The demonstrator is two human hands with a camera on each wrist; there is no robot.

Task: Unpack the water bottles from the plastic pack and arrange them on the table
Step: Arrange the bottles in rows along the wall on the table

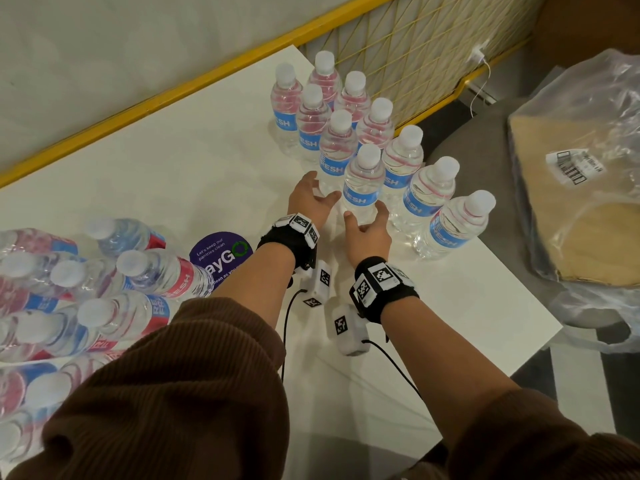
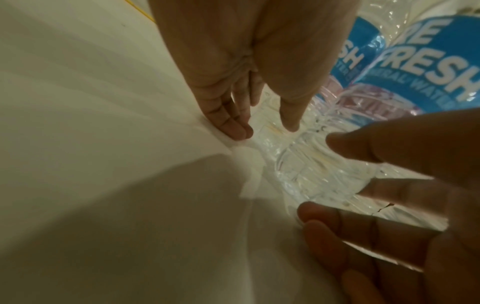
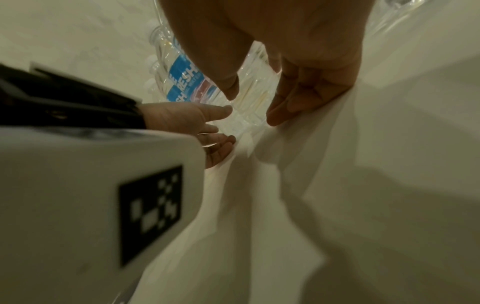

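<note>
Fingers [image 1: 313,180] of left hand [image 1: 309,199] and right hand [image 1: 369,230] spread loose either side of the nearest upright bottle [image 1: 362,183], no grip. Standing bottles run in two rows toward the table's [image 1: 173,161] far right corner; plastic pack [image 1: 69,292] sits at its left edge. Left wrist view: left fingers [image 2: 233,123] straight, tips at the bottle base [image 2: 298,160]. Right wrist view: right fingers [image 3: 293,102] straight and relaxed beside that base [image 3: 249,107], holding nothing.

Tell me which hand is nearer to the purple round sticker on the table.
Left. The left hand is just up and right of the purple sticker, its wrist beside it; the right hand is farther right, by the bottle row.
</note>
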